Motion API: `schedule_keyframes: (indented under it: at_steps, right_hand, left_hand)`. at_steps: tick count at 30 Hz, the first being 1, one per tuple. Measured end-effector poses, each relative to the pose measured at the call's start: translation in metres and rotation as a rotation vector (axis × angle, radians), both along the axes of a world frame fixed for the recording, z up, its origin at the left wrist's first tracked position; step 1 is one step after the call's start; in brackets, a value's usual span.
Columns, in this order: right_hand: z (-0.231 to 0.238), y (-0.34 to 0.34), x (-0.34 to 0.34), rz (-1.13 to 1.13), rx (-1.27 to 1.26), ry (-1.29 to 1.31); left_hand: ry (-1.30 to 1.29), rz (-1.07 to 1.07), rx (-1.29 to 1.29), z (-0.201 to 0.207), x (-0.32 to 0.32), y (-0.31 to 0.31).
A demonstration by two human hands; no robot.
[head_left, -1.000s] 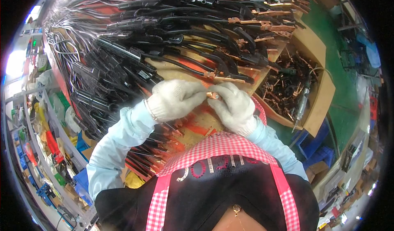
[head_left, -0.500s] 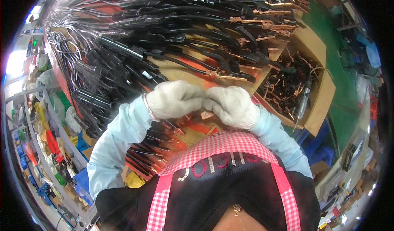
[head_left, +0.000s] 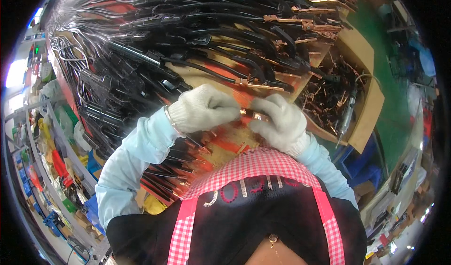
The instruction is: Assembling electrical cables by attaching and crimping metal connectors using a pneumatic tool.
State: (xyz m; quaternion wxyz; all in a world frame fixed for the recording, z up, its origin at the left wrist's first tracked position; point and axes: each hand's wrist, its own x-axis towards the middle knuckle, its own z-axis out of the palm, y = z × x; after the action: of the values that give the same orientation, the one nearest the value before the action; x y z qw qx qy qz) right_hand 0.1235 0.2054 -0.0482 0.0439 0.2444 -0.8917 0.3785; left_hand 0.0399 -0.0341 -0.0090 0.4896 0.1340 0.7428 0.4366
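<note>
Cluttered orange workbench (head_left: 224,148), black cables w/ copper clips (head_left: 202,53) piled at far edge. Left gloved hand (head_left: 204,109) & right gloved hand (head_left: 278,120) both pinch small copper clip (head_left: 248,113); thick knit gloves could let it slip.

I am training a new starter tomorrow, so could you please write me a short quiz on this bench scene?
1. True or false: both hands wear white knit gloves.
2. What do the left hand and right hand hold between them? A) a small copper clip B) a screwdriver C) a roll of tape
3. Where does the cardboard box of loose clips stand: on the person's left or right?

Key:
1. True.
2. A, a small copper clip, pinched between the fingertips of both hands.
3. On the right, beyond the pile of black cables.
</note>
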Motion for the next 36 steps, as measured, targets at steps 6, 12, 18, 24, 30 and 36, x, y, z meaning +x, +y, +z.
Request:
schedule_keyframes:
  at_steps: [6,12,18,24,30,36]
  right_hand:
    - [-0.01,-0.016,0.003,-0.113,-0.011,-0.072]
    - [-0.017,-0.018,0.001,-0.044,-0.062,-0.069]
    - [-0.03,-0.014,0.002,0.023,-0.17,-0.061]
    - [-0.015,-0.013,-0.002,0.066,-0.005,0.002]
    - [-0.012,-0.017,-0.004,0.044,0.068,0.047]
    - [-0.019,-0.021,-0.008,0.072,0.091,0.098]
  left_hand:
    - [0.108,-0.034,0.049,-0.009,0.002,-0.004]
    - [0.112,-0.102,0.063,-0.012,0.004,-0.006]
    - [0.112,-0.174,-0.023,0.002,-0.001,-0.001]
    - [0.201,-0.251,-0.162,0.005,0.004,0.005]
    - [0.228,-0.197,-0.15,0.001,0.009,0.005]
    - [0.204,-0.244,-0.211,0.005,0.003,0.01]
